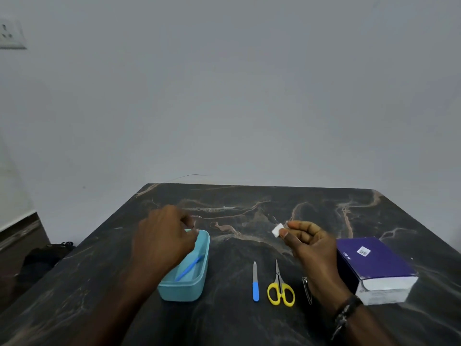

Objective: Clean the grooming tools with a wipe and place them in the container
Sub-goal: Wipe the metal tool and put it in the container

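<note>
A light blue container (199,283) sits on the dark marble table (249,201), with a blue-handled tool (190,267) lying inside it. My left hand (162,240) hovers over the container's far end, fingers curled, pinching a thin, blurred tool (195,224). My right hand (309,243) is raised to the right and pinches a small white wipe (277,231) between thumb and forefinger. On the table below it lie a nail file with a blue handle (255,283), yellow-handled scissors (280,288) and a thin metal tool (308,290), partly hidden by my right wrist.
A purple and white box (374,265) stands on the table at the right, close to my right forearm. A wall rises behind the table. A dark bag (45,255) lies on the floor at the left.
</note>
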Demonstrator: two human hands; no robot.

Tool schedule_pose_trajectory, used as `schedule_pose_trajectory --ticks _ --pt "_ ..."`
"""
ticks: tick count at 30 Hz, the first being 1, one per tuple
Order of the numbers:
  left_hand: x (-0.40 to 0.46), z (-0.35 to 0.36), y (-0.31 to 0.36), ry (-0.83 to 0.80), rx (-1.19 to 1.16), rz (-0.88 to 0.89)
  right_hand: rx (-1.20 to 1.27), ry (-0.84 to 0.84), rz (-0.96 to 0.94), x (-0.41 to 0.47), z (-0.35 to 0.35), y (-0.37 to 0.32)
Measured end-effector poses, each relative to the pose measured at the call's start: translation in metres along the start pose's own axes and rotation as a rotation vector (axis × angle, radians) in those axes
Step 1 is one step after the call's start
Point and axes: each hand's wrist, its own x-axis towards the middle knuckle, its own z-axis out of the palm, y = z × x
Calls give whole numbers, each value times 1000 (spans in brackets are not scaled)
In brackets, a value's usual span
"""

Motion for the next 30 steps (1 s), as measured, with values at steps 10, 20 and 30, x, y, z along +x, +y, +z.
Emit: schedule_pose_trajectory --ticks 10,20,30 --pt "9 41 -2 -330 416 -72 -35 22 1 1 -3 1" --pt "-2 33 13 -207 411 -22 -96 20 -28 0 -2 5" --pt "-48 61 83 -308 216 151 -93 26 -44 3 -3 9"
